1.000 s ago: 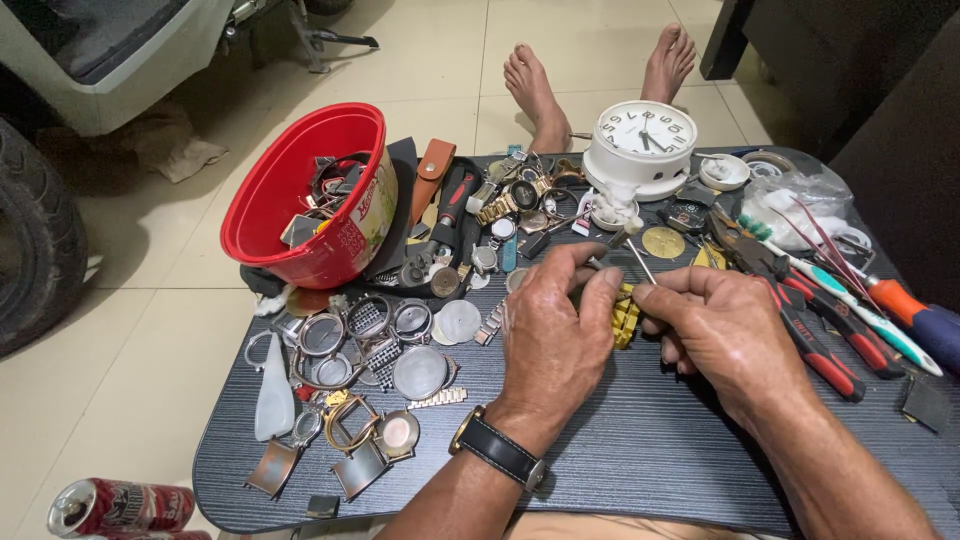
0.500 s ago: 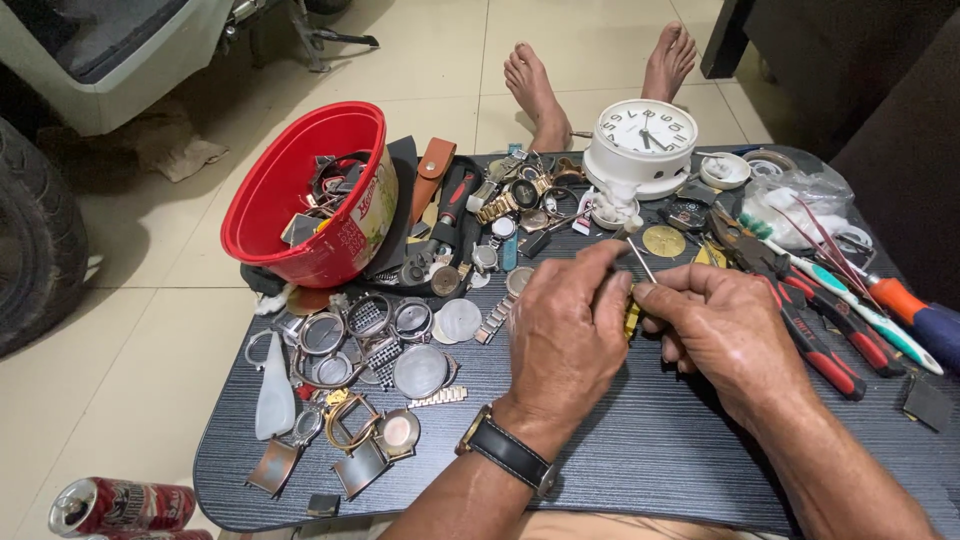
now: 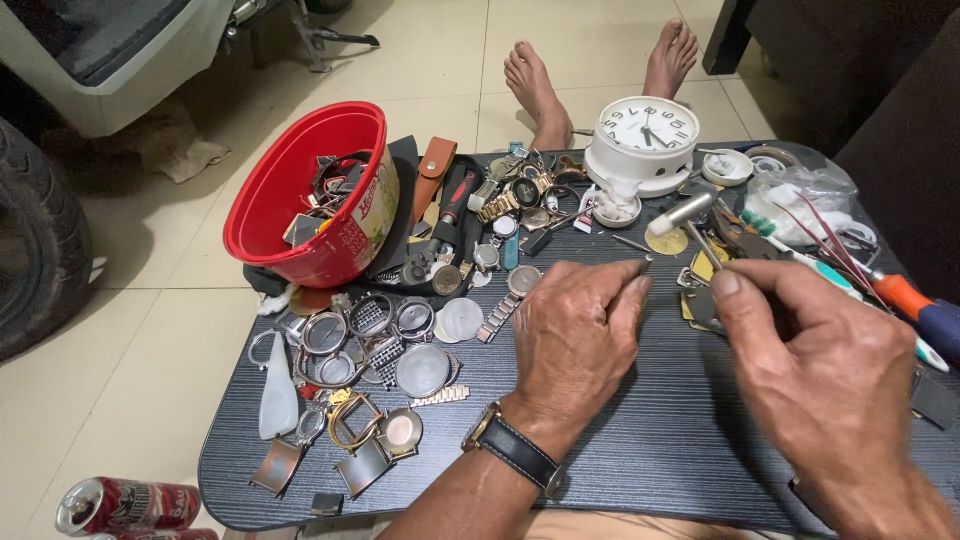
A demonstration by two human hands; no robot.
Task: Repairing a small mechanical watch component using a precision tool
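My left hand [image 3: 575, 335] lies knuckles-up near the middle of the bench [image 3: 640, 450], fingers curled down and closed; whatever is under the fingertips is hidden, so I cannot tell what it grips. A black-strapped wristwatch [image 3: 510, 452] sits on that wrist. My right hand [image 3: 815, 370] is just beside it toward the right edge, thumb and forefinger pinched shut on a thin metal tool [image 3: 705, 245] whose shaft rises toward the far edge; its tip I cannot make out.

Far edge, right of centre: white clock [image 3: 645, 143], face up. Far left corner: red bowl [image 3: 305, 195] tipped on its side, holding watch parts. Left half of the bench: loose watch cases [image 3: 420, 368], rings and bands, scattered close together. Right edge: orange-handled screwdriver [image 3: 905, 297] and a toothbrush [image 3: 790, 245], just beyond my right hand. A clear bag [image 3: 810, 195] lies at the far right corner.

On the floor past the near left corner, a red can [image 3: 125, 505] on its side. My bare feet [image 3: 535, 85] show beyond the far edge.
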